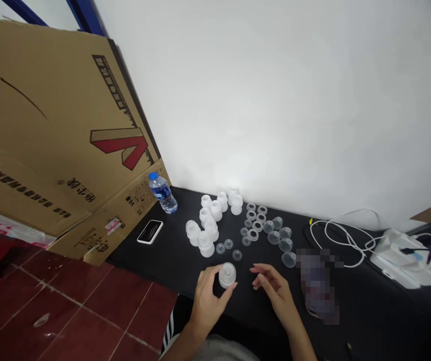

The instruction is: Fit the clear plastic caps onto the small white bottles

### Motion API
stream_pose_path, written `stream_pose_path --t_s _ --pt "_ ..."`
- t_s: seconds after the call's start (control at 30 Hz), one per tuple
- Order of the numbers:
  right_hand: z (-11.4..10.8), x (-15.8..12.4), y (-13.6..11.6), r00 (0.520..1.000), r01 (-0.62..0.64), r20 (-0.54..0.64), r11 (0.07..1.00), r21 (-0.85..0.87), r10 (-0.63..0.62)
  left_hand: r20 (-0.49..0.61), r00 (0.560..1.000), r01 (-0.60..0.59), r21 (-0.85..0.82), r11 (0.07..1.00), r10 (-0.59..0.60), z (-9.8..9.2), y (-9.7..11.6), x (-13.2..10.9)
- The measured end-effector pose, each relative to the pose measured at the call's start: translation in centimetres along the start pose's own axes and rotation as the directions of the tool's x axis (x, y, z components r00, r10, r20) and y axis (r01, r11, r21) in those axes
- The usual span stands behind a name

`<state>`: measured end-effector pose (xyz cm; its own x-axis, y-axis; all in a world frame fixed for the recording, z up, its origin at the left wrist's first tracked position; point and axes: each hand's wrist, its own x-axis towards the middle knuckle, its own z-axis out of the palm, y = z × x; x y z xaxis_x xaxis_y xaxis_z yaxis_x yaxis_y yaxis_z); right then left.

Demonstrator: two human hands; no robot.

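So, the left hand (207, 302) grips a frosted white plastic piece (227, 275) near the front edge of the black table top (163, 265), its fingers (221, 296) wrapped around the side. The piece is translucent and stepped, a wide round body narrowing to a short neck. The right hand (273, 296) sits just beside it, open, with its fingers (262, 273) loosely curled and holding nothing. Toward the back edge stands a cluster of similar frosted pieces (210, 220). To their right lie small clear rings (253, 234) and clear domed caps (285, 244). A water bottle (162, 193) with a blue cap sits tilted at the back left corner, near a phone (150, 231). A white cable (341, 235) and a white device (407, 260) occupy the right end, and a pixelated object (316, 286) is too blurred to identify.
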<state>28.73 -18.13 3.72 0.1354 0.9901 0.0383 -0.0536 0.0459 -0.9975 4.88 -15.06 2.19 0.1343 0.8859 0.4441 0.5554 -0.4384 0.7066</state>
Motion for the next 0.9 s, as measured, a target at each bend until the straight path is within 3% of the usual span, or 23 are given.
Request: stream_pose_path --t_s 0.27,0.5,0.63,0.9 --pt "0.1 0.4 0.6 0.998 -0.023 -0.052 0.997 -0.067 0.02 -0.095 0.994 0.063 0.059 0.996 -0.057 -3.0 -2.9 2.3" --pt "0.1 0.5 0.4 0.999 -0.027 -0.049 0.995 -0.092 0.022 -0.124 0.989 0.093 0.054 0.994 -0.085 -2.7 -5.6 3.6" --pt "0.2 0.5 0.3 0.998 -0.028 -0.056 0.996 -0.085 0.023 -0.122 0.99 0.08 0.08 0.994 -0.069 -2.9 -5.3 3.4" --pt "0.3 0.6 0.2 0.998 -0.023 -0.055 0.997 -0.076 0.019 -0.056 0.995 -0.081 0.074 0.994 0.085 -4.2 -3.2 2.6"
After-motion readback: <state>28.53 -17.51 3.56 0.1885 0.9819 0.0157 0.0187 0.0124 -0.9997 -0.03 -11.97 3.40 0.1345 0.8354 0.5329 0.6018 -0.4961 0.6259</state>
